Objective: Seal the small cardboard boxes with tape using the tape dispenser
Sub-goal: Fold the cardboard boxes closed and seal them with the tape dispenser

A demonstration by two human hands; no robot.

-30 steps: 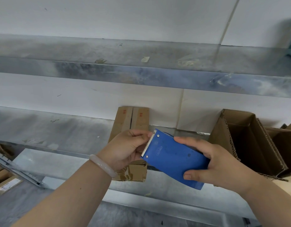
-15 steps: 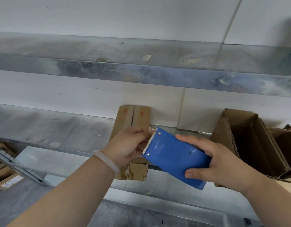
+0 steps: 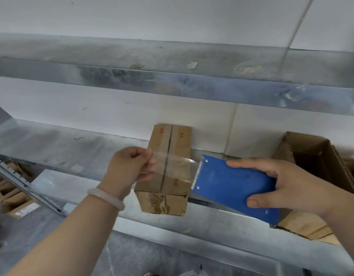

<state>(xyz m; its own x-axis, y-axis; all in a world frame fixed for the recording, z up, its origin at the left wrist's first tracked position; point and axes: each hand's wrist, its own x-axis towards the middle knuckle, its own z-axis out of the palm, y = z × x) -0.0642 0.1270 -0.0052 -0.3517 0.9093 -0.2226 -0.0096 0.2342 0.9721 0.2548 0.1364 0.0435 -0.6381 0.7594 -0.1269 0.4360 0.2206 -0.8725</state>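
A small closed cardboard box [image 3: 168,148] lies on the metal shelf [image 3: 52,148], its long side running away from me and its top seam dark and untaped. My right hand [image 3: 291,186] grips the blue tape dispenser [image 3: 232,188] to the right of the box, toothed edge facing left. My left hand [image 3: 130,168] pinches the free end of the clear tape [image 3: 174,166]. The tape is stretched between my left hand and the dispenser, crosswise above the box's near half.
An open empty cardboard box [image 3: 315,156] lies on its side at the right, with flat cardboard [image 3: 303,228] under it. An upper metal shelf [image 3: 172,82] runs overhead. Labelled cartons [image 3: 25,210] sit low at the left beyond a metal rail [image 3: 23,182].
My left hand has pulled the tape end away from the dispenser's teeth to the left, drawing out a strip over the box. The dispenser has shifted right.
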